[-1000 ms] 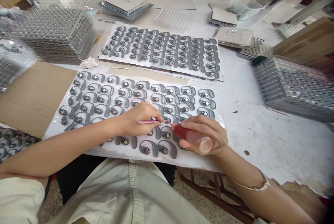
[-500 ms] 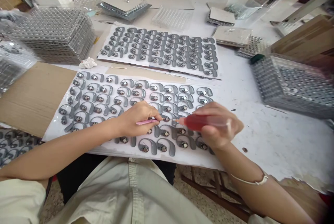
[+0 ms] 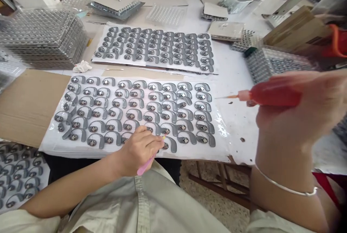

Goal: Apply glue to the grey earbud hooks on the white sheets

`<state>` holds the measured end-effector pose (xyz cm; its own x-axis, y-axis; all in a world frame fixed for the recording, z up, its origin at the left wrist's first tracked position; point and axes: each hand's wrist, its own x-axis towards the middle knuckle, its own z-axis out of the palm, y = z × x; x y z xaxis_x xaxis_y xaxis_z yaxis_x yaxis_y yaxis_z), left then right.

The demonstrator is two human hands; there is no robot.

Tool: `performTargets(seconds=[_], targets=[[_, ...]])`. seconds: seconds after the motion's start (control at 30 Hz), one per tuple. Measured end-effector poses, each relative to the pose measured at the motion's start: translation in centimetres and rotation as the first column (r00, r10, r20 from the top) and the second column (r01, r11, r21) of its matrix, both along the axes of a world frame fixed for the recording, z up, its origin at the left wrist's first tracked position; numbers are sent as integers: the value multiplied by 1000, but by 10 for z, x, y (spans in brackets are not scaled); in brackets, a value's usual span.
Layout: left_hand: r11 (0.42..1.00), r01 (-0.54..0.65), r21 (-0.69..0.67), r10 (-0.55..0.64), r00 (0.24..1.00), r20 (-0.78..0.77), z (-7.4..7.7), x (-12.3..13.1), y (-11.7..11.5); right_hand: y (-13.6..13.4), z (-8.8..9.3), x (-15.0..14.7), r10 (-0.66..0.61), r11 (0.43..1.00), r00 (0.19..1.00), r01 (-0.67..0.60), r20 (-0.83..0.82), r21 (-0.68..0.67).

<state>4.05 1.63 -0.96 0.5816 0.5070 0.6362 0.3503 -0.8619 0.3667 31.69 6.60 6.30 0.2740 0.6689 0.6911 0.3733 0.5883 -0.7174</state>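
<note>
Our left hand (image 3: 138,149) pinches a pink-handled tool (image 3: 145,166), fingers pressed together, its tip among grey ear hooks (image 3: 168,143) on a white sheet (image 3: 217,149). Our right hand (image 3: 295,113) wraps around a red squeeze bottle (image 3: 273,93), its needle nozzle (image 3: 230,97) just beside the sheet's right edge.

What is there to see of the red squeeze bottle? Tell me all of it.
The red squeeze bottle looks like translucent plastic. It narrows to a lighter red nozzle ending in a fine needle tip. Gripped in the right hand, it lies nearly level, tip pointing left, raised near the right edge of the white sheet. Only the hand touches it.
</note>
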Motion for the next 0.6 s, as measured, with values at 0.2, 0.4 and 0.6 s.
performTargets(seconds=[0.2, 0.4, 0.6], targets=[[997, -42, 70, 48, 995, -88, 1, 1, -4, -40, -49, -52, -68, 996, 997, 67, 24, 59], [995, -69, 67, 76, 991, -111, 1, 2, -7, -49, -80, -74, -64, 998, 998, 63, -16, -19], [980, -72, 184, 105, 979, -176, 0, 6, -10, -49, -80, -72, -5, 1000, 994, 7, 113, -17]])
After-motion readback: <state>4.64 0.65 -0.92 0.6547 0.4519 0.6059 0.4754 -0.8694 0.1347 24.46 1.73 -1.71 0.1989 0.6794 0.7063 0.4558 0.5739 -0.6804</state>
